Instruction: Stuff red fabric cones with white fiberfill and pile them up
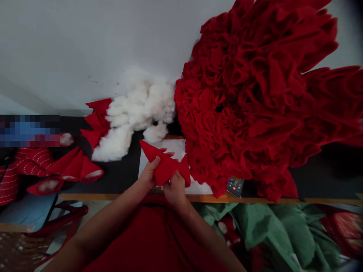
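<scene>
A piece of red felt (162,163), folded into a pointed shape, is held over the table edge by both hands. My left hand (149,174) grips its left side with thumb on top and fingers behind. My right hand (175,188) pinches its lower right part. Under the felt lies a white sheet (181,148) on the dark table (124,177). Red cloth (159,238) covers my lap below the hands.
A big ruffled red felt flower (255,94) fills the right half. White stuffing (136,113) is heaped at the back, with red stuffed cones (82,166) to its left. A phone (235,186) lies by the table edge. Green fabric (272,230) lies lower right.
</scene>
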A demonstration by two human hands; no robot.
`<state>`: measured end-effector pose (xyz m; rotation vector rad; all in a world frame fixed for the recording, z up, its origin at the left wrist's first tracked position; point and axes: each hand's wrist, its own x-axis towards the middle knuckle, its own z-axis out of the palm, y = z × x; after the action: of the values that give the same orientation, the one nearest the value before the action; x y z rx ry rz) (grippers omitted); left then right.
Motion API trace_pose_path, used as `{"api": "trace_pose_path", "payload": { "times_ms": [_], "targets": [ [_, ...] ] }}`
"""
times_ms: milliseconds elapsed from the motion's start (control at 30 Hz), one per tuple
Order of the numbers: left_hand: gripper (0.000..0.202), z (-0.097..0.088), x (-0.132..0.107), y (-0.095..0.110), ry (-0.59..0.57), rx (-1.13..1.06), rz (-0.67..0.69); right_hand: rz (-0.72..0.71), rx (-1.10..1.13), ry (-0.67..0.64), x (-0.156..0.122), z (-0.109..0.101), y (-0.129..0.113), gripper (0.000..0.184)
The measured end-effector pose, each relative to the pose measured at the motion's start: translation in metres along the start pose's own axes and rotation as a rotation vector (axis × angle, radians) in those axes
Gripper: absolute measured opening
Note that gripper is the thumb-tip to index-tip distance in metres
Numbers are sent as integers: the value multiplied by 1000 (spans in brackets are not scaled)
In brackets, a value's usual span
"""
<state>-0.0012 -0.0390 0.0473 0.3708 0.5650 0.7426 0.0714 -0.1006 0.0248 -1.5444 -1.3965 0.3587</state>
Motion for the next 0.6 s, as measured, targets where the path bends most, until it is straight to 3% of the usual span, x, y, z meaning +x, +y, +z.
{"api": "trace_pose_path", "payload": {
  "times_ms": [167, 333, 433, 600],
  "targets": [
    [62, 0, 1, 1, -1, 4, 13, 69, -59, 116, 0, -2, 3, 44],
    [44, -4, 9, 5, 191, -48, 6, -23, -136, 151, -4, -5, 0, 40],
    [41, -5, 11, 4, 163, -94, -23, -85, -133, 59, -4, -4, -1, 40],
    [48, -3, 5, -1, 45, -82, 0, -8, 75, -90, 8, -6, -7, 42]
  ]
}}
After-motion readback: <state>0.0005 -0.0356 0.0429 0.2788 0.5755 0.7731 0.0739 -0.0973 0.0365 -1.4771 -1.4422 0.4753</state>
